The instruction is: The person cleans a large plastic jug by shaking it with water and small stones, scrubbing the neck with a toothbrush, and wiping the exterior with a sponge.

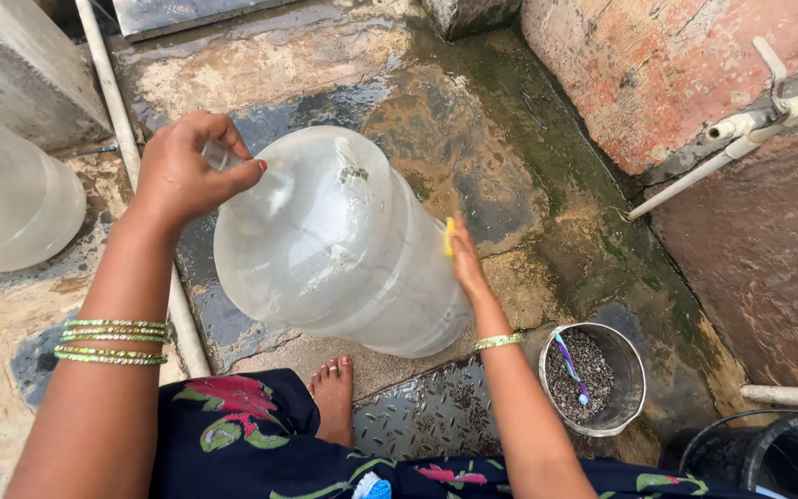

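Observation:
A large clear plastic water jug (339, 245) lies tilted in the middle of the wet ground. My left hand (187, 166) grips its neck at the upper left. My right hand (463, 261) presses a small yellow scrubber (450, 237) against the jug's right side. Green bangles ring both my wrists.
A second clear jug (6, 199) stands at the left edge. A steel bowl (625, 356) of dark grit with a purple toothbrush (569, 365) sits at the lower right, beside a black bucket (768, 453). White pipes with a tap (750, 125) run along the right wall. My bare foot (334, 393) rests below the jug.

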